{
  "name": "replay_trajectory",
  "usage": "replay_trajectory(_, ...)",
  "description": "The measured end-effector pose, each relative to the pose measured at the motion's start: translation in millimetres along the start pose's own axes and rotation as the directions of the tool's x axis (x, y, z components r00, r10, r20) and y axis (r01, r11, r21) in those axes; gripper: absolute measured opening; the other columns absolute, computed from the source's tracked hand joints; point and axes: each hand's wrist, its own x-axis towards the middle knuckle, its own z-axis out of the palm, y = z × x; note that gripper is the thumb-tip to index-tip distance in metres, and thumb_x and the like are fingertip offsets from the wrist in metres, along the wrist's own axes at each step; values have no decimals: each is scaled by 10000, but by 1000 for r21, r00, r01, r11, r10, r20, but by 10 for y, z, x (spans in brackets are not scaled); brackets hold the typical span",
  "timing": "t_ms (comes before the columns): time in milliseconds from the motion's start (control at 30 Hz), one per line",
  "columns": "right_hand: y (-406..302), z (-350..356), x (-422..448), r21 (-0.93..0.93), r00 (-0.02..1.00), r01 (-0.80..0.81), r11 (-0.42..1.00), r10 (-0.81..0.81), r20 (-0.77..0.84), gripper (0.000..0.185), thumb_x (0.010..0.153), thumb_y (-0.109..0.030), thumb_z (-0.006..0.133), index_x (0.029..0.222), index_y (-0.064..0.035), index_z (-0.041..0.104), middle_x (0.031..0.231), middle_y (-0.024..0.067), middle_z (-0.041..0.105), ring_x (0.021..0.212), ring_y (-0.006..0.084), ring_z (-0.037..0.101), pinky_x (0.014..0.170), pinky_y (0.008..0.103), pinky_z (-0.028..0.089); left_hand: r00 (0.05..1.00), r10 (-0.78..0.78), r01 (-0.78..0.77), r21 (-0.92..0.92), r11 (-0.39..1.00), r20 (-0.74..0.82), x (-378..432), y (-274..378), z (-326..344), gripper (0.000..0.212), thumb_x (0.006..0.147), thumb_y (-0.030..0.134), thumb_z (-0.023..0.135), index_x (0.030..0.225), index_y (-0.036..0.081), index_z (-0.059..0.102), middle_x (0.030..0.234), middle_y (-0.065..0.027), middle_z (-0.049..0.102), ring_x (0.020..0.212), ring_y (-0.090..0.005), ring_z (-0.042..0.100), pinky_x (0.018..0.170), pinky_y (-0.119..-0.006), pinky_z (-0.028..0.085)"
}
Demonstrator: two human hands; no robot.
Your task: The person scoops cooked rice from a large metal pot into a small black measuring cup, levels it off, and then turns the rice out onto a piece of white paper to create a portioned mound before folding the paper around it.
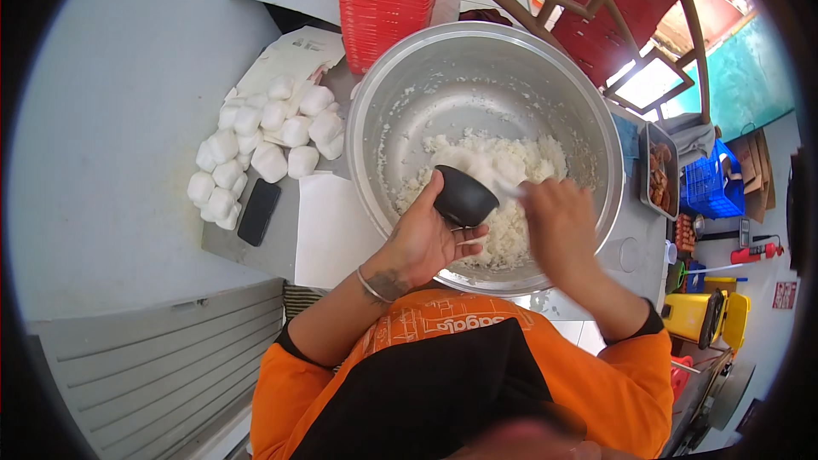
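A wide metal pot (409,86) stands in front of me, with cooked white rice (543,156) heaped on the near side of its floor. My left hand (425,236) holds a small black bowl (461,195) tilted over the rice. Above the pot's right half, my right hand (559,230) grips a pale rice scoop (509,189), blurred and mostly covered by the fingers. The scoop's head is near the bowl's rim, over the rice; I cannot tell whether they touch. The bowl's inside is turned away from view.
White wrapped bundles (273,116) are piled left of the pot, near a black phone (259,212) and white paper sheets (332,230). A stack of red printed boxes (390,6) stands behind. To the right are a clear glass (621,254) and a metal tray (645,169) of browned food.
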Motion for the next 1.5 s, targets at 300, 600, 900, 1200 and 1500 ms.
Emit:
replay_trajectory(300, -173, 8, -445, 49, 992, 76, 996, -71, -108, 350, 763, -66, 652, 1112, -74, 630, 792, 26, 488, 743, 200, 499, 694, 352, 355, 993, 68, -66, 22, 998, -97, 67, -6, -102, 584, 978, 641, 394, 1111, 96, 555, 906, -57, 626, 723, -191, 603, 622, -342, 515)
replay_trajectory(600, 312, -306, -4, -39, 998, 35, 999, -33, 48, 139, 811, -119, 669, 937, -61, 668, 783, 57, 557, 791, 236, 530, 728, 384, 381, 943, 321, -307, 142, 941, -91, -91, 242, -261, 604, 988, 597, 306, 1260, 104, 524, 1051, -70, 651, 746, -189, 576, 604, -332, 443)
replay_trajectory(900, 216, 1153, 486, 59, 839, 157, 986, -165, 518, 222, 835, -303, 689, 909, -93, 693, 867, 62, 661, 968, 254, 562, 842, 429, 396, 891, 454, -452, -56, 890, 21, 44, 249, -311, 642, 976, 581, 323, 1331, 72, 490, 1139, -132, 634, 776, -238, 594, 597, -334, 436)
replay_trajectory(1200, 232, 1675, 627, 513, 792, 380, 770, -557, 250, 233, 742, -356, 755, 733, -127, 712, 714, 17, 628, 910, 221, 516, 786, 410, 337, 877, 478, -475, -61, 878, 51, 44, 280, -329, 629, 956, 617, 353, 1270, 99, 519, 1070, -105, 654, 758, -213, 603, 588, -320, 434)
replay_trajectory(1500, 643, 921, 513, 577, 788, 81, 813, -407, 463, 256, 742, -353, 769, 761, -108, 698, 697, 20, 615, 853, 218, 500, 803, 392, 315, 897, 434, -426, -91, 900, 90, 55, 274, -342, 673, 960, 605, 326, 1328, 64, 485, 1113, -128, 631, 754, -240, 580, 582, -337, 415)
